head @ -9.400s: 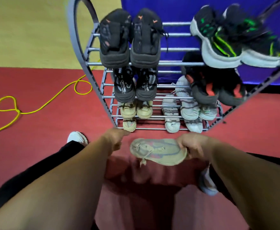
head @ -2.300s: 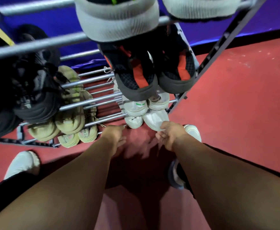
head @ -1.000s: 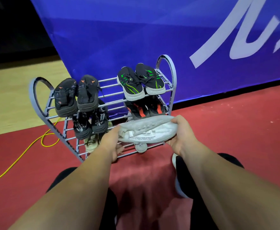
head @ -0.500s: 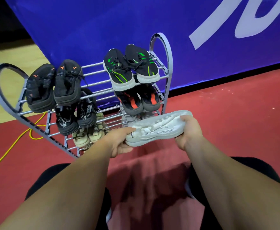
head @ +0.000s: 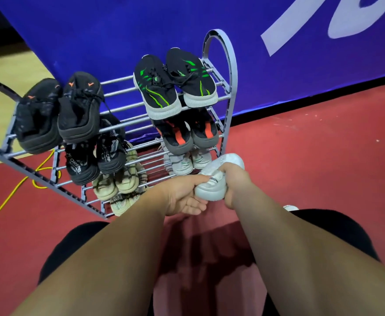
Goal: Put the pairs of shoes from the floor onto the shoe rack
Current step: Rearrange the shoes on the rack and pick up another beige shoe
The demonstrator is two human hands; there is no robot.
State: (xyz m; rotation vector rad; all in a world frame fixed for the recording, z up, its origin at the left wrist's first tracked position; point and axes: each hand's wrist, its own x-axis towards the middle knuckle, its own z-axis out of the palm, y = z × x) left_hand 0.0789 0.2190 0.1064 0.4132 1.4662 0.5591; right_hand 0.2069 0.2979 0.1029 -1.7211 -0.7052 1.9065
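Shoe (head: 212, 179), pale grey, sits at frame centre, just below the rack's (head: 229, 71) lower right corner. My right hand (head: 237, 185) clasps its right side; my left hand (head: 182, 196) pinches its left edge with thumb and fingers. Other pairs fill the rack's tiers at upper left and centre.

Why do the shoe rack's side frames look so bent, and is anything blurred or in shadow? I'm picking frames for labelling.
Head view: wide-angle distortion bows the shoe rack, most at the left edge; the hands' shadow darkens the red floor between the forearms; the white shoe, held by left hand and right hand, is slightly soft, with only part of its tag lettering readable; the rack's shoes are sharp.
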